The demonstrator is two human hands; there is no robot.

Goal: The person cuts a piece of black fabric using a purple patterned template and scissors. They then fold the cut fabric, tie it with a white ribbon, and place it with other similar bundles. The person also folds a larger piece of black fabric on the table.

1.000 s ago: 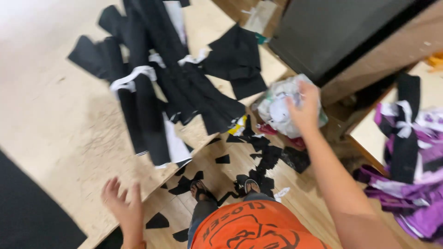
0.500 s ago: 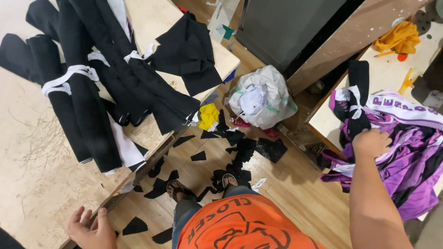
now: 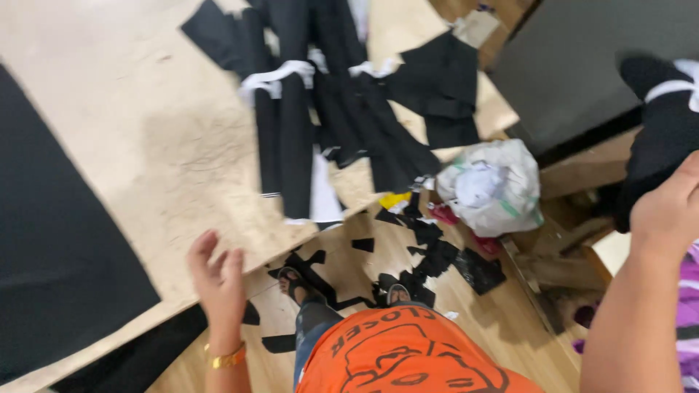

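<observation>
My left hand (image 3: 217,278) rests with fingers apart on the near edge of the pale wooden cutting table (image 3: 109,145), holding nothing. My right hand (image 3: 666,207) is raised at the right edge and grips a bundle of black fabric (image 3: 659,131) tied with a white strip. Several bundles of black fabric strips (image 3: 320,116) bound with white ties lie across the table's far part. A large black cloth sheet (image 3: 51,240) covers the table's left side.
A stuffed white plastic bag (image 3: 491,185) sits on the wooden floor beside the table. Black fabric scraps (image 3: 429,251) litter the floor around my sandalled feet. A dark grey panel (image 3: 582,65) and wooden boards stand at the right. Purple cloth (image 3: 688,313) shows at the right edge.
My right hand has lifted the tied black bundle off the purple pile at the right. The view swung left, back over the table. My left hand stays on the table edge.
</observation>
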